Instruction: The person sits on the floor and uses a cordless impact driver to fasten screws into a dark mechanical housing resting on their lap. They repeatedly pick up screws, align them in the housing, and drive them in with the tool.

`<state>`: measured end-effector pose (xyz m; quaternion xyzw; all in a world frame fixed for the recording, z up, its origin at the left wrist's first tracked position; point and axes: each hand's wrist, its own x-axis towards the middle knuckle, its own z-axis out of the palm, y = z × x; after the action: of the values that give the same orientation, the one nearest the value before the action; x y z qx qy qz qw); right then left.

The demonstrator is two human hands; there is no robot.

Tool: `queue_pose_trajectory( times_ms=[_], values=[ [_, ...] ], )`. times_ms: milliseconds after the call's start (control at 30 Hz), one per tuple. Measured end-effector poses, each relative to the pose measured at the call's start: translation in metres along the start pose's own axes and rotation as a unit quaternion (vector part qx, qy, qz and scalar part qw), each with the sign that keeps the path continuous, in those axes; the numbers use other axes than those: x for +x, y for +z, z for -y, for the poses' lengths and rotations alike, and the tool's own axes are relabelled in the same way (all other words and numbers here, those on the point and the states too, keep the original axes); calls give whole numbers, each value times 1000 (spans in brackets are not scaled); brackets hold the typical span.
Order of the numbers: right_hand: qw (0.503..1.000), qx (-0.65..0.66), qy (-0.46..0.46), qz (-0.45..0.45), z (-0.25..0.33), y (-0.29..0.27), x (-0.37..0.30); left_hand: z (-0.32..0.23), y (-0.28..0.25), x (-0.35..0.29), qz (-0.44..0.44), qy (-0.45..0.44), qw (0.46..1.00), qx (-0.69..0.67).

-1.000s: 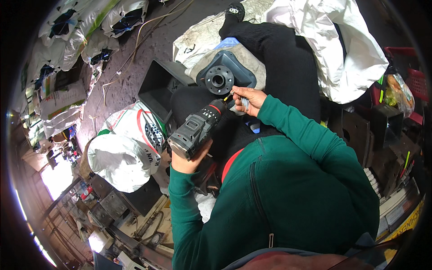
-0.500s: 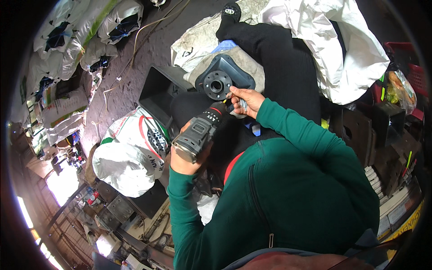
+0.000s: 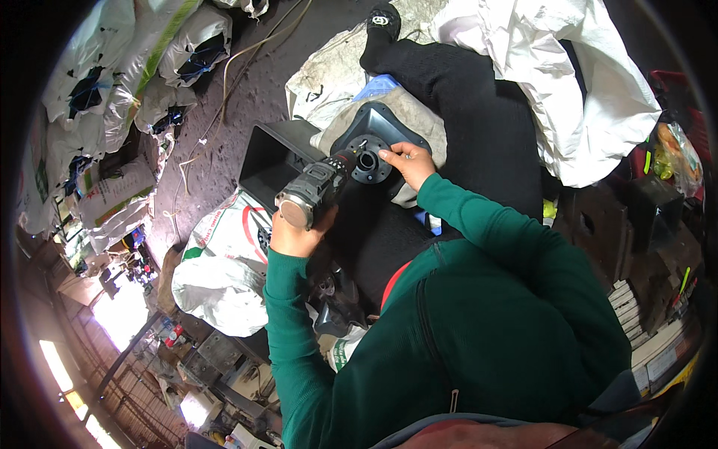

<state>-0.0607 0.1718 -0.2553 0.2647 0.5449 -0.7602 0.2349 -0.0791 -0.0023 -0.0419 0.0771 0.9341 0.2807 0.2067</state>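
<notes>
My left hand (image 3: 298, 233) is wrapped round a grey cordless drill (image 3: 318, 187). Its red-ringed chuck points at the upper left of a dark round flange (image 3: 372, 176), which has a central hole and smaller holes round its rim. The chuck hides where the bit ends. Under the flange is a dark grey moulded housing (image 3: 407, 135) with wide flared corners, resting on a pale cloth over my legs. My right hand (image 3: 413, 165) is closed, with thumb and finger at the flange's right rim; anything inside its curled fingers is hidden.
Left of the housing stands a black open bin (image 3: 265, 161), beside a white printed sack (image 3: 224, 288). A large white sheet (image 3: 568, 97) lies at the right. Filled white bags (image 3: 112, 82) are stacked at the far left, and cables (image 3: 224, 82) cross the floor.
The drill has swung up and right, its chuck now over the flange's upper left. My right hand has shifted slightly up and right; the silver screws it held no longer show.
</notes>
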Motion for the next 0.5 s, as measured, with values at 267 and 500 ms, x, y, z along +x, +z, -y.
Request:
queue_pose_trajectory(
  times_ms=[267,500],
  values=[
    [999,-37,-3,8,1,-3,0,-10,-17,31,53,-55,997,-23],
    [999,-19,26,6,11,2,-2,-11,-15,38,80,-35,996,32]
  ],
)
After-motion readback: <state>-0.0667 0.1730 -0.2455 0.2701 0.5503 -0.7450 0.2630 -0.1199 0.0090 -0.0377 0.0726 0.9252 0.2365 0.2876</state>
